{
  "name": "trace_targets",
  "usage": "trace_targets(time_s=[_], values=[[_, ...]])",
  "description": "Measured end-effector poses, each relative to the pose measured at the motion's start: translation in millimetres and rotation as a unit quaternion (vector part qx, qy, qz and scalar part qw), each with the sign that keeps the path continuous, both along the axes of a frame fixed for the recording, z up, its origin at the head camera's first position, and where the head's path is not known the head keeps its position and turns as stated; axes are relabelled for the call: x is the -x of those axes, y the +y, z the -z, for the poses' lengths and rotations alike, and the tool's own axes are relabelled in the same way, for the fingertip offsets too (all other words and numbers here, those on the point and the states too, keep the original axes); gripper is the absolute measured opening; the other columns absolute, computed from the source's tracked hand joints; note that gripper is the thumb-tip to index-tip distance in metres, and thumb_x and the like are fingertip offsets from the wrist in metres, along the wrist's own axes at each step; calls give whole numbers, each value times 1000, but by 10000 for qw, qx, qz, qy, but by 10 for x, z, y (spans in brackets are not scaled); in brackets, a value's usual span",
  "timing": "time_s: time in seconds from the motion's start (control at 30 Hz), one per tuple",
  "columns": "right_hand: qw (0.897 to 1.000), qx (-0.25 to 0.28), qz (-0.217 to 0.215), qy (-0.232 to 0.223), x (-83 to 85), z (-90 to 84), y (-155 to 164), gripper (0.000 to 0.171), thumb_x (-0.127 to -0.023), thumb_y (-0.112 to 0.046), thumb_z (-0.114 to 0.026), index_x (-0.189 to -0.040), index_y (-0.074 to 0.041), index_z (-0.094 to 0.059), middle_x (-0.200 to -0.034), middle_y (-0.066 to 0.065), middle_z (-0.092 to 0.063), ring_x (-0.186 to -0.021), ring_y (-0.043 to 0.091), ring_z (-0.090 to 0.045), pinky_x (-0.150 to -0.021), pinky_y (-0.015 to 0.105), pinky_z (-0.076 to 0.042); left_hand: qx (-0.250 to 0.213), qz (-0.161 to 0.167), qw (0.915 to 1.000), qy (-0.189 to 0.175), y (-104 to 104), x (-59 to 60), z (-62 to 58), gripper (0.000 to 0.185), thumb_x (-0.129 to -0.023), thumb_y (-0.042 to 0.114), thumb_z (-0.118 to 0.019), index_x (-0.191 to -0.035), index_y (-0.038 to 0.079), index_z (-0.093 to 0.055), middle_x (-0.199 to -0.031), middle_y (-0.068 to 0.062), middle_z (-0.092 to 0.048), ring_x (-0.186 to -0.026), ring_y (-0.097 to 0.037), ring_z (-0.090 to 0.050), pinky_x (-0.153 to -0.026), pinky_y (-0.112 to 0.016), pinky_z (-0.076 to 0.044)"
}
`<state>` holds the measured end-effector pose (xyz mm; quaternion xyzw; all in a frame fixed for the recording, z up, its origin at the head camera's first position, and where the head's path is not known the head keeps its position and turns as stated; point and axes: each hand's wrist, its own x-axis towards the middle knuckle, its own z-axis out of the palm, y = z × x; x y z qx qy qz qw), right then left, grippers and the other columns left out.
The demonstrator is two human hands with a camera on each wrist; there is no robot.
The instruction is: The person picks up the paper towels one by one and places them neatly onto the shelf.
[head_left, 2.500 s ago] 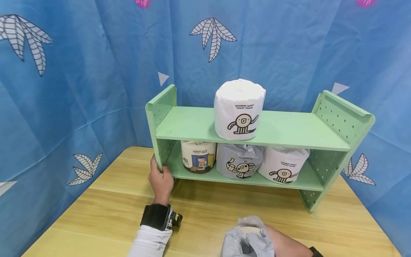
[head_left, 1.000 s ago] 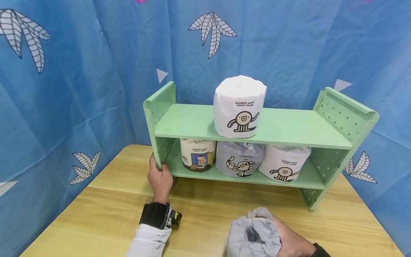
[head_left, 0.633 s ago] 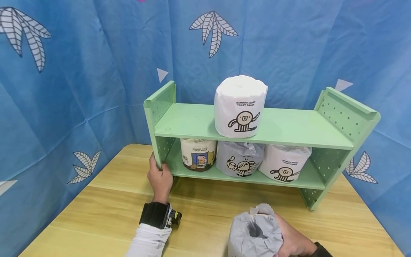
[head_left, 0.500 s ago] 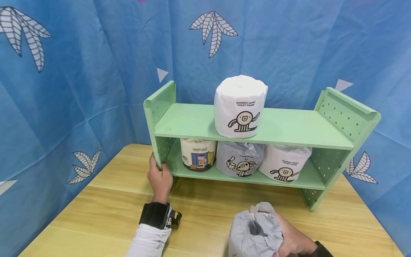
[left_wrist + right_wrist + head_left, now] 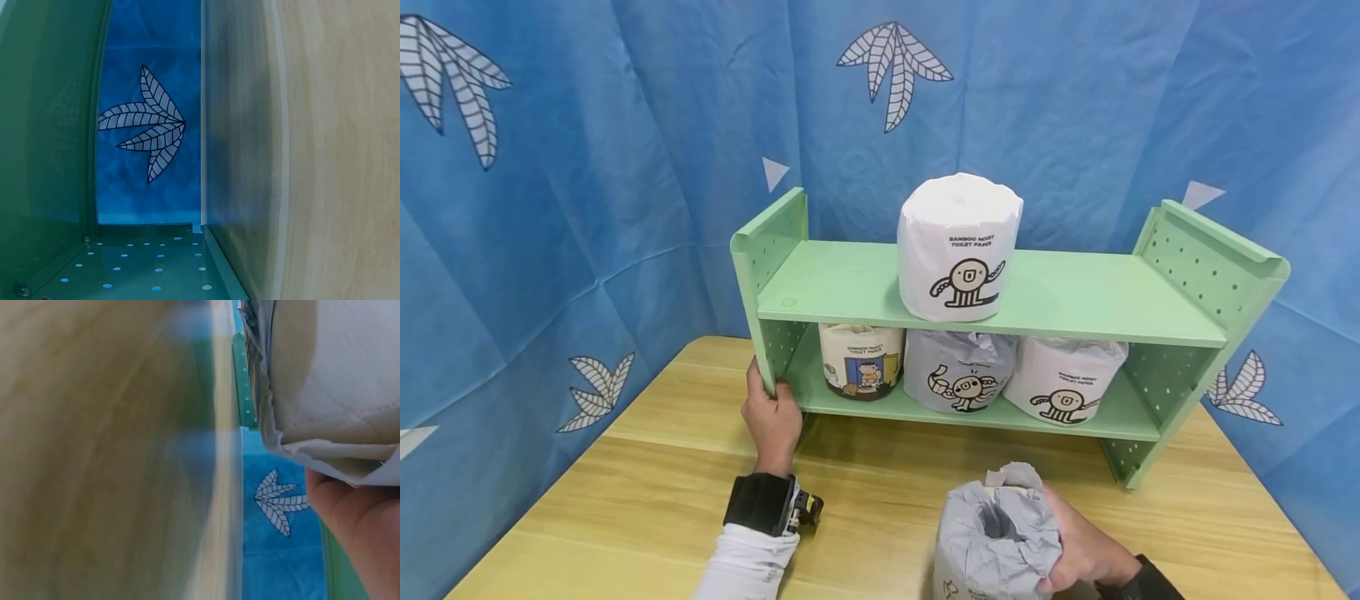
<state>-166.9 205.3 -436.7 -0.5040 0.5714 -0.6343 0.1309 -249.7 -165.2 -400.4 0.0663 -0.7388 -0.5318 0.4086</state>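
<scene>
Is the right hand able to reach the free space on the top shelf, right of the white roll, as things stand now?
Probably yes. The right hand grips a grey-wrapped roll in front of the green rack; nothing stands between it and the top shelf beside the white roll.

Head looks down; wrists close (all share shelf [image 5: 992,300]).

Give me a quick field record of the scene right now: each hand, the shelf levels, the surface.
left hand: grips the lower front edge of the green shelf's left side panel
right hand: holds a grey-wrapped roll above the wooden table
top shelf: one white roll, upright, near the middle
lower shelf: three rolls in a row, picture-printed roll, grey roll, white tilted roll
backdrop: blue curtain with leaf prints
</scene>
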Motion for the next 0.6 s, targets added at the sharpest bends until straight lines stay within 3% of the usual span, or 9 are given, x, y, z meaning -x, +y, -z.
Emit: trace_targets(time_s=[0.33, 0.6], values=[[9996, 142, -177, -157, 6, -20, -25, 85, -68, -2, -71, -140, 5, -27, -133, 17, -53, -118, 24, -54, -101, 36, -44, 18, 25, 10000, -4, -8, 10, 0, 53, -91, -1, -47, -143, 5, -43, -127, -30, -57, -115, -47, -54, -94, -60, -43], [9994, 193, -140, 256, 32, -40, -34, 84, -73, -10, -73, -139, 10, -26, -133, 20, -52, -118, 26, -54, -101, 37, -45, 25, -37, 9999, 90, -11, 3, 15, 52, -89, -3, -47, -141, 5, -45, -123, -31, -58, -111, -48, -57, -90, -61, -45]])
